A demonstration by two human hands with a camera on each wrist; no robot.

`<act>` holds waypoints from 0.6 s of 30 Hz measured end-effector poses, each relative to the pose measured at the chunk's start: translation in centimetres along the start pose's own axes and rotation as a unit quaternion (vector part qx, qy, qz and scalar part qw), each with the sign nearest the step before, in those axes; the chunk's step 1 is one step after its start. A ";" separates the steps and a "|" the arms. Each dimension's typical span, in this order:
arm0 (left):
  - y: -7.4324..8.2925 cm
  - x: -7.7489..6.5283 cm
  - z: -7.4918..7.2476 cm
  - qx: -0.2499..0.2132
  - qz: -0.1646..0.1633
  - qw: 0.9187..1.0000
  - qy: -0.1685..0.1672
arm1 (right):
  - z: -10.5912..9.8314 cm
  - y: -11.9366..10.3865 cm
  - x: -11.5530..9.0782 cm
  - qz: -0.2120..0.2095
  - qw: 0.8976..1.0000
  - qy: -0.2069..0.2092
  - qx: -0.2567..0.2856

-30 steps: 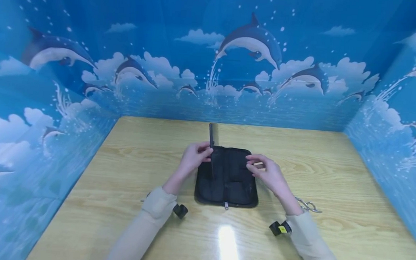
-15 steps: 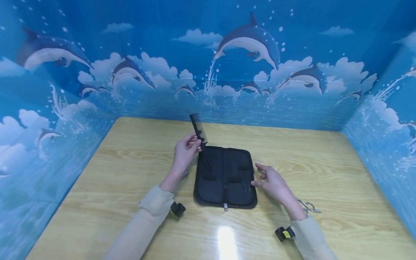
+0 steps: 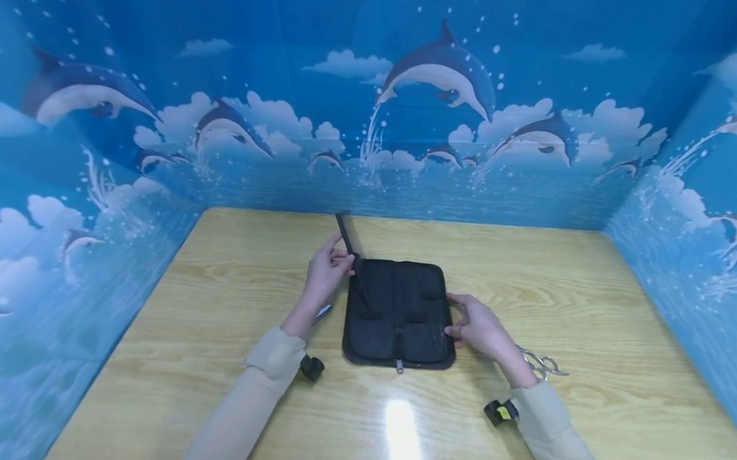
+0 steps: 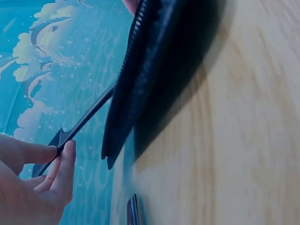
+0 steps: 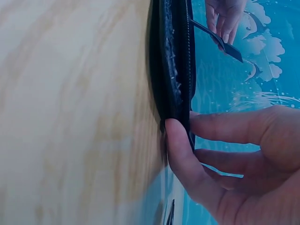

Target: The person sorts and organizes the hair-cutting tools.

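Note:
A black zip case (image 3: 374, 339) lies spread flat on the table, its zipper pull toward the front. Above its far left corner my left hand (image 3: 325, 276) pinches a black tail comb (image 3: 345, 233) between thumb and fingers. The comb's thin tail (image 4: 93, 104) slants down over the case's left half, toward a small elastic loop; whether it passes through the loop I cannot tell. On the opposite side my right hand (image 3: 480, 327) grips the case's right edge, with thumb and fingers on either side of it in the right wrist view.
Metal scissors (image 3: 545, 365) lie right of the case, partly behind the right wrist. A slim shiny item (image 3: 322, 314) lies beside the left wrist. Dolphin-print curtains (image 3: 283, 182) enclose the wooden table (image 3: 227, 263) at the back and sides.
My left hand has moved left with the comb, which now tilts instead of standing nearly straight. My right hand has come down to the case's right edge and taken hold of it.

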State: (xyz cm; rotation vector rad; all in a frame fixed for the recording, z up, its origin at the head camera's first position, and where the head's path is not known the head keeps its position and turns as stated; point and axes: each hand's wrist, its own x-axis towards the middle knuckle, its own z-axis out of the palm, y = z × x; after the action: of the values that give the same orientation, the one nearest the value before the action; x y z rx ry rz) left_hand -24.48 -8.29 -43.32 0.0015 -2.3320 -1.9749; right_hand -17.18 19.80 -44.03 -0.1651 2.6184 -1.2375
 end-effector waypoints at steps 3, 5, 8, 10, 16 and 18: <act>-0.3 0.0 -0.1 0.010 -0.002 1.000 -0.014 | 0.1 0.0 -0.1 0.008 1.000 0.000 0.003; -0.4 -0.1 -0.1 0.019 -0.005 0.999 -0.031 | 0.2 0.0 -0.1 0.010 1.000 -0.003 0.007; -0.6 -0.2 0.1 0.037 -0.014 0.998 -0.055 | 0.4 -0.2 -0.3 0.015 1.000 -0.003 0.013; -0.7 -0.3 0.2 0.047 -0.022 0.997 -0.061 | 0.5 -0.2 -0.4 0.017 1.000 -0.004 0.012; -0.9 -0.4 0.6 0.092 -0.033 0.993 -0.068 | 1.0 -0.3 -0.9 0.026 1.000 -0.001 -0.009; -0.9 -0.4 0.6 0.106 -0.032 0.991 -0.073 | 1.0 -0.3 -1.1 0.024 1.000 0.002 -0.018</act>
State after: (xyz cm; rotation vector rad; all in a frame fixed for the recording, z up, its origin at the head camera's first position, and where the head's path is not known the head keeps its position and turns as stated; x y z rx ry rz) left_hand -24.18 -7.80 -44.34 -0.0576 -2.6573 -1.7990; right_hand -15.87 19.02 -44.23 -0.1062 2.6321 -1.1776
